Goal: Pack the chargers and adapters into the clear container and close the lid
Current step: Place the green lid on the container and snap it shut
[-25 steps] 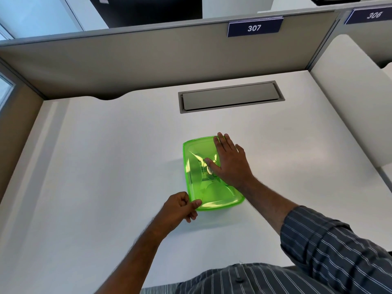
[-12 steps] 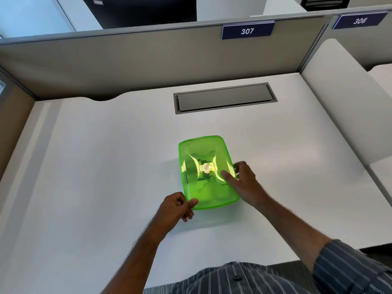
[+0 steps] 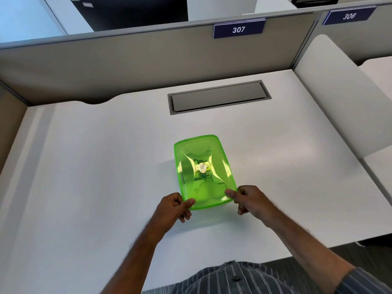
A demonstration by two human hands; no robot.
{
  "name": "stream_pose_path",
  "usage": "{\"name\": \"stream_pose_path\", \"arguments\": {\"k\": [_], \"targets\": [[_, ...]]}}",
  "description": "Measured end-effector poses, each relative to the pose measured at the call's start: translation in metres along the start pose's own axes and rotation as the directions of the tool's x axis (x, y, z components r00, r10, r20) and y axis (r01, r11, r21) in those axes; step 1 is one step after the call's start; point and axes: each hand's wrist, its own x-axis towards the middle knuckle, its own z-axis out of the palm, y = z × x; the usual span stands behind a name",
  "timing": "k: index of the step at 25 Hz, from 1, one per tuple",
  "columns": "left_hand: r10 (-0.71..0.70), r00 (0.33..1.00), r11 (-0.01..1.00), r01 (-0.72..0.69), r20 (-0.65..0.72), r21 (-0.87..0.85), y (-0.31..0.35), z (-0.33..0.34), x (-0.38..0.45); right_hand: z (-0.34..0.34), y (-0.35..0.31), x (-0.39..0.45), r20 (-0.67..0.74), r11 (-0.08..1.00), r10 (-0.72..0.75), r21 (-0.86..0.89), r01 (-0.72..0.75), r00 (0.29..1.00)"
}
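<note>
A container with a translucent green lid point(image 3: 203, 164) rests on the white desk point(image 3: 95, 166), lid on top, long side running away from me. My left hand point(image 3: 172, 205) pinches the lid's near left corner, thumb on top. My right hand point(image 3: 249, 200) pinches the near right corner the same way. A small round sticker shows in the middle of the lid. Vague shapes show through the green plastic; I cannot make out chargers or adapters.
A grey cable hatch point(image 3: 218, 97) is set into the desk behind the container. Beige partition walls point(image 3: 127, 60) close the back and left, with a "307" sign point(image 3: 238, 29). A white side panel point(image 3: 331, 92) stands at the right.
My right hand has slid from the lid's top down its right edge to the near right corner. The left hand has kept its grip on the near left corner.
</note>
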Motion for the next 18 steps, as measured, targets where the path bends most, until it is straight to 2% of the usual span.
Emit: {"name": "stream_pose_path", "arguments": {"k": [9, 18], "targets": [[-0.026, 1.000, 1.000, 0.026, -0.002, 0.002, 0.0015, 0.0005, 0.0007, 0.0064, 0.0063, 0.0005, -0.015, 0.981, 0.017, 0.193, -0.013, 1.000], [-0.032, 0.998, 0.999, 0.034, 0.051, -0.021, -0.0043, -0.0031, 0.0056, 0.0019, 0.0072, -0.0031, 0.071, 0.956, -0.001, 0.293, -0.020, 0.997]]}}
